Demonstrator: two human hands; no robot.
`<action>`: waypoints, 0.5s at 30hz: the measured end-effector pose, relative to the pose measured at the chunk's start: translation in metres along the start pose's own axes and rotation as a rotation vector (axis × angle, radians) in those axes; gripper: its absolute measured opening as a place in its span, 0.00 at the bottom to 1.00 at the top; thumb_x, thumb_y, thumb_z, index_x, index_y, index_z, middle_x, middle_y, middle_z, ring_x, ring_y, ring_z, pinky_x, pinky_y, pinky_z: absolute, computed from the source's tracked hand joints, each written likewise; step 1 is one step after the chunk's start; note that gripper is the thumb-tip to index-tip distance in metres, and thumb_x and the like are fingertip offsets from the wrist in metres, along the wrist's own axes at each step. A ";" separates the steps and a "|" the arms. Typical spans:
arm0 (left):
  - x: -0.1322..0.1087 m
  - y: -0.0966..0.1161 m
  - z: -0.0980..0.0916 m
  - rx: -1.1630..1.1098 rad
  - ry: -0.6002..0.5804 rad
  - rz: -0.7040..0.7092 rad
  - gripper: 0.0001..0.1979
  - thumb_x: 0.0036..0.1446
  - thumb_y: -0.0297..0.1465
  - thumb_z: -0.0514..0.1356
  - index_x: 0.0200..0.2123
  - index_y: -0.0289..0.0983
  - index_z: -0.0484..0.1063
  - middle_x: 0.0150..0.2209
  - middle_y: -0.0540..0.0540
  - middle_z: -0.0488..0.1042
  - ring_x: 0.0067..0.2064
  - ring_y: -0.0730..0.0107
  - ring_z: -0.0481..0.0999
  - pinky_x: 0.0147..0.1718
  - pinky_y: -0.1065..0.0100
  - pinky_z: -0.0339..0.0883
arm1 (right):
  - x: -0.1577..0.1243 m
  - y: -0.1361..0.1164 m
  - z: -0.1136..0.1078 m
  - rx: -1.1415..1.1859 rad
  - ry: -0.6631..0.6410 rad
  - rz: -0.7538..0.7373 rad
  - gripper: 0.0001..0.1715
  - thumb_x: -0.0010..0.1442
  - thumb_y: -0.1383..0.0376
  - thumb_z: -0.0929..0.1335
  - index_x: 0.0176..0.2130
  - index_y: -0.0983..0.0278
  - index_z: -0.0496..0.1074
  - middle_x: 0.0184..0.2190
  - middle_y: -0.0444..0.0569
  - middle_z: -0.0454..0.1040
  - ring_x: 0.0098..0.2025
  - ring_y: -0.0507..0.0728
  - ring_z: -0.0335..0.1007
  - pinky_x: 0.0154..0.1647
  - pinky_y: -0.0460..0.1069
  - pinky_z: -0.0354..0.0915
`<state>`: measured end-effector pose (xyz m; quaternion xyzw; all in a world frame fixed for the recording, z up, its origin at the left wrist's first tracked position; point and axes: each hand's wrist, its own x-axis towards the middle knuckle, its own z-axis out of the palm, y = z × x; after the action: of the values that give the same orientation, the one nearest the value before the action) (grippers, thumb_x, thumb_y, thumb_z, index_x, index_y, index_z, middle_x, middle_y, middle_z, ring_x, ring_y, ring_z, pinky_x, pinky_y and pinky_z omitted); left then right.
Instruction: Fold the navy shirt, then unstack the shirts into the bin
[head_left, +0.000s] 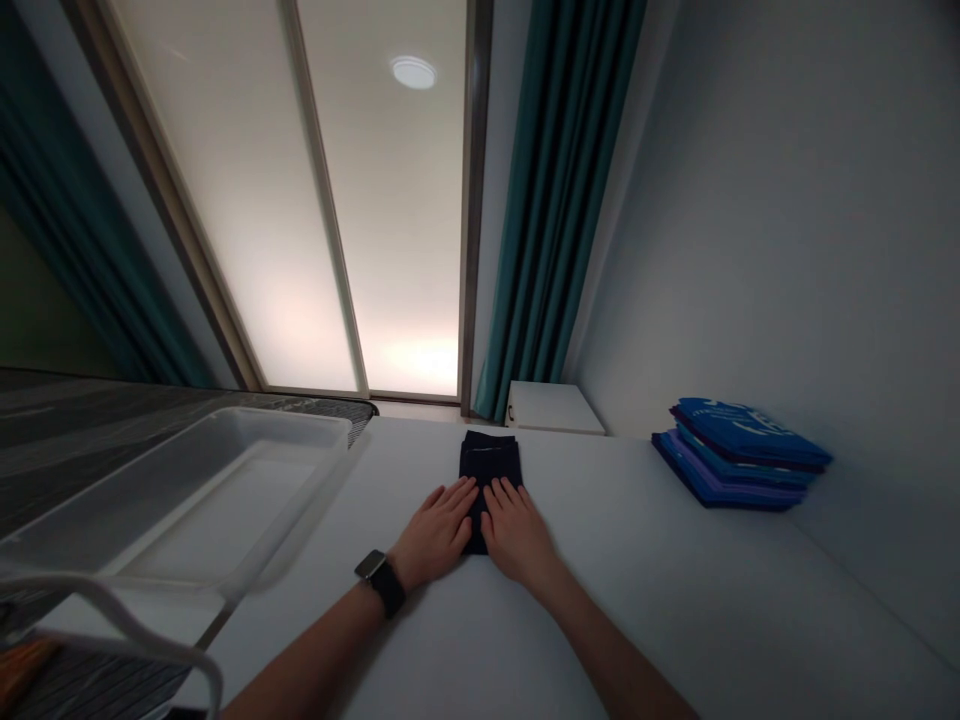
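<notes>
A dark navy folded cloth lies flat on the white table, its long side running away from me. My left hand rests on its left side, fingers stretched out and pointing forward. On its right side lies my right hand, also flat with fingers extended. The two hands are close together, with a strip of the cloth showing between them. A black watch is on my left wrist. What kind of garment the cloth is cannot be made out.
A stack of folded blue and purple cloths sits at the right, beside the wall. To the left stands a translucent plastic bin. A white cabinet is beyond the table, below a teal curtain. A pale curved bar crosses the lower left.
</notes>
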<state>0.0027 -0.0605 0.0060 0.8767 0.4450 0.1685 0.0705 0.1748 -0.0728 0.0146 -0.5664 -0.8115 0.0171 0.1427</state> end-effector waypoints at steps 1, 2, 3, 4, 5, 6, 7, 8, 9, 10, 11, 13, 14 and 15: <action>-0.001 0.001 -0.001 0.005 -0.005 0.004 0.25 0.64 0.31 0.46 0.64 0.38 0.56 0.66 0.44 0.55 0.67 0.65 0.53 0.63 0.55 0.48 | -0.001 -0.001 -0.001 0.002 -0.007 0.002 0.28 0.66 0.63 0.56 0.61 0.72 0.62 0.63 0.58 0.60 0.66 0.63 0.50 0.66 0.60 0.46; -0.002 0.001 -0.001 0.008 -0.009 0.009 0.25 0.64 0.31 0.46 0.64 0.38 0.57 0.66 0.44 0.55 0.67 0.65 0.53 0.63 0.56 0.48 | -0.003 -0.002 -0.002 0.004 -0.011 0.004 0.29 0.66 0.63 0.56 0.61 0.72 0.62 0.63 0.58 0.60 0.66 0.63 0.50 0.66 0.60 0.46; -0.004 0.002 -0.002 0.009 -0.011 0.014 0.25 0.64 0.31 0.46 0.64 0.38 0.57 0.66 0.44 0.55 0.67 0.65 0.53 0.63 0.56 0.49 | -0.006 -0.003 -0.003 0.007 -0.013 0.005 0.29 0.66 0.63 0.56 0.62 0.72 0.61 0.63 0.58 0.59 0.66 0.63 0.50 0.66 0.60 0.46; -0.007 0.004 -0.002 0.008 -0.013 0.020 0.25 0.64 0.31 0.46 0.64 0.38 0.57 0.66 0.44 0.55 0.67 0.65 0.54 0.63 0.56 0.49 | -0.009 -0.004 -0.004 0.009 -0.014 0.006 0.29 0.66 0.63 0.56 0.62 0.72 0.61 0.63 0.58 0.59 0.66 0.63 0.50 0.66 0.60 0.45; -0.011 0.005 -0.002 0.005 -0.013 0.028 0.25 0.64 0.31 0.47 0.64 0.39 0.57 0.66 0.44 0.55 0.67 0.65 0.54 0.63 0.56 0.49 | -0.014 -0.005 -0.004 0.013 -0.012 0.007 0.29 0.66 0.63 0.56 0.62 0.72 0.61 0.63 0.58 0.59 0.66 0.63 0.50 0.66 0.60 0.45; -0.015 0.007 -0.002 0.002 -0.011 0.036 0.25 0.64 0.31 0.47 0.64 0.39 0.56 0.66 0.44 0.55 0.67 0.64 0.54 0.63 0.56 0.49 | -0.019 -0.007 -0.004 0.018 -0.009 0.008 0.29 0.66 0.63 0.57 0.62 0.71 0.62 0.63 0.58 0.59 0.66 0.63 0.50 0.66 0.60 0.45; -0.021 0.009 -0.001 -0.001 -0.007 0.045 0.25 0.64 0.31 0.47 0.65 0.39 0.56 0.66 0.44 0.55 0.67 0.64 0.54 0.63 0.55 0.49 | -0.025 -0.009 -0.004 0.023 -0.002 0.011 0.29 0.66 0.62 0.57 0.62 0.71 0.62 0.63 0.57 0.59 0.66 0.62 0.50 0.67 0.60 0.45; -0.026 0.012 0.000 -0.002 -0.003 0.055 0.26 0.64 0.31 0.47 0.65 0.40 0.55 0.66 0.44 0.54 0.67 0.64 0.54 0.63 0.55 0.49 | -0.032 -0.012 -0.003 0.028 0.005 0.017 0.29 0.66 0.62 0.57 0.62 0.70 0.61 0.63 0.57 0.59 0.66 0.62 0.50 0.67 0.60 0.45; -0.032 0.014 0.001 -0.002 0.000 0.064 0.26 0.64 0.30 0.47 0.65 0.40 0.54 0.67 0.44 0.54 0.67 0.63 0.53 0.64 0.55 0.49 | -0.038 -0.014 -0.002 0.034 0.013 0.023 0.29 0.66 0.62 0.57 0.62 0.70 0.61 0.63 0.57 0.59 0.67 0.62 0.50 0.67 0.60 0.45; -0.038 0.016 0.001 0.000 0.000 0.072 0.27 0.64 0.30 0.47 0.66 0.40 0.52 0.67 0.45 0.53 0.67 0.63 0.53 0.64 0.55 0.49 | -0.044 -0.017 -0.001 0.041 0.020 0.030 0.29 0.66 0.61 0.57 0.62 0.70 0.61 0.64 0.57 0.58 0.67 0.62 0.49 0.67 0.60 0.45; -0.043 0.019 0.002 0.002 -0.002 0.079 0.27 0.64 0.29 0.47 0.66 0.41 0.51 0.67 0.45 0.52 0.67 0.63 0.53 0.64 0.55 0.49 | -0.050 -0.020 0.000 0.049 0.027 0.036 0.29 0.66 0.61 0.57 0.62 0.69 0.60 0.64 0.56 0.57 0.67 0.62 0.49 0.67 0.60 0.45; -0.051 0.022 0.002 0.003 -0.005 0.089 0.28 0.64 0.29 0.46 0.67 0.41 0.48 0.67 0.45 0.51 0.67 0.63 0.52 0.64 0.54 0.48 | -0.058 -0.023 0.001 0.067 0.039 0.055 0.29 0.66 0.60 0.58 0.63 0.68 0.60 0.65 0.55 0.55 0.67 0.62 0.47 0.67 0.61 0.45; -0.053 0.022 0.001 0.002 -0.007 0.094 0.28 0.64 0.29 0.46 0.67 0.41 0.47 0.68 0.45 0.51 0.67 0.63 0.52 0.65 0.54 0.47 | -0.061 -0.024 0.000 0.080 0.043 0.060 0.29 0.66 0.60 0.58 0.62 0.67 0.61 0.65 0.55 0.55 0.67 0.62 0.47 0.68 0.61 0.45; -0.054 0.023 0.000 -0.001 -0.008 0.101 0.28 0.65 0.29 0.46 0.68 0.42 0.47 0.67 0.45 0.51 0.67 0.63 0.53 0.65 0.54 0.46 | -0.063 -0.023 -0.001 0.097 0.044 0.055 0.29 0.66 0.60 0.58 0.62 0.67 0.61 0.65 0.54 0.55 0.67 0.62 0.47 0.68 0.61 0.45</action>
<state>-0.0099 -0.1177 -0.0004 0.8986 0.4000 0.1684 0.0643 0.1741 -0.1396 0.0067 -0.5813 -0.7904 0.0477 0.1872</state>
